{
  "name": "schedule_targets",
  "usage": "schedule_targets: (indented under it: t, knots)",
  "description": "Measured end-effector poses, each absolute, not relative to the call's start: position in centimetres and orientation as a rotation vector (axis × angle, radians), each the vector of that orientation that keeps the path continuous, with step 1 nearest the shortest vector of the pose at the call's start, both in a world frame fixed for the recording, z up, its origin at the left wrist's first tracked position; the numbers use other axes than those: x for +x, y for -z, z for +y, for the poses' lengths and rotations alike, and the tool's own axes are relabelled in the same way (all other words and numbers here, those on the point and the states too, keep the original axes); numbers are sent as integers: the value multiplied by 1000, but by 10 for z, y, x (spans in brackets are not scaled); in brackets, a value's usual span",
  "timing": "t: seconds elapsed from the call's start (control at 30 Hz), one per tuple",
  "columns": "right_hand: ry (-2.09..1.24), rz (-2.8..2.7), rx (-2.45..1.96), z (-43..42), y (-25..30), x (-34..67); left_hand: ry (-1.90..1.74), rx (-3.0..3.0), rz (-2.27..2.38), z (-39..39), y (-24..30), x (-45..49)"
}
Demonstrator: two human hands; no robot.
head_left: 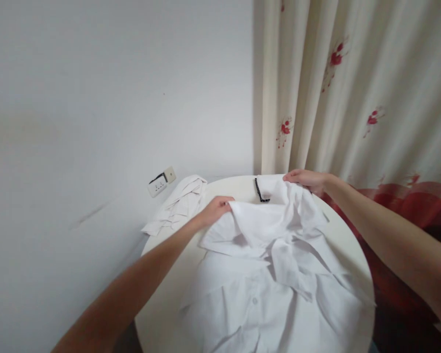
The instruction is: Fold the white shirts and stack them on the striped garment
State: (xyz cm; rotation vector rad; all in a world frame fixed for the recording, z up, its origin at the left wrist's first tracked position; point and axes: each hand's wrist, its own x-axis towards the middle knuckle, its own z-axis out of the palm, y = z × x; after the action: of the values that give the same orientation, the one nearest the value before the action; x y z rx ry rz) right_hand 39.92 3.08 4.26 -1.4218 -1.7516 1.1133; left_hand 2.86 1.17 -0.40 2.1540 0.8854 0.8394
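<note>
A white buttoned shirt (255, 287) lies rumpled over a round white table (161, 289), its lower part running off the bottom of the view. My left hand (217, 211) pinches an edge of the white cloth near the table's middle and lifts it a little. Farther back on the right, my right hand (306, 179) is closed on another part of the same cloth. Between the hands the fabric hangs in loose folds. I cannot make out which part of the shirt each hand holds.
A folded off-white cloth (180, 203) lies at the table's far left edge. A black beaded strand (259, 191) rests near the back. A grey-white wall (132, 88) with a socket (157, 186) stands on the left, and a floral curtain (353, 98) hangs behind on the right.
</note>
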Motion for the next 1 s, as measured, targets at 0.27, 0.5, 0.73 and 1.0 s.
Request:
schedule_targets:
  t: [0.27, 0.5, 0.73, 1.0]
  knots:
    - [-214, -1513, -1754, 120, -32, 350, -1168, 1734, 1640, 132, 2, -6]
    - [-28, -1734, -1806, 109, 27, 378, -971, 1920, 1684, 149, 70, -5]
    - [153, -2318, -1573, 38, 62, 393, -868, 1890, 1706, 193, 89, 24]
    - [232, -2077, -1663, 43, 61, 410, -874, 1881, 1842, 254, 93, 56]
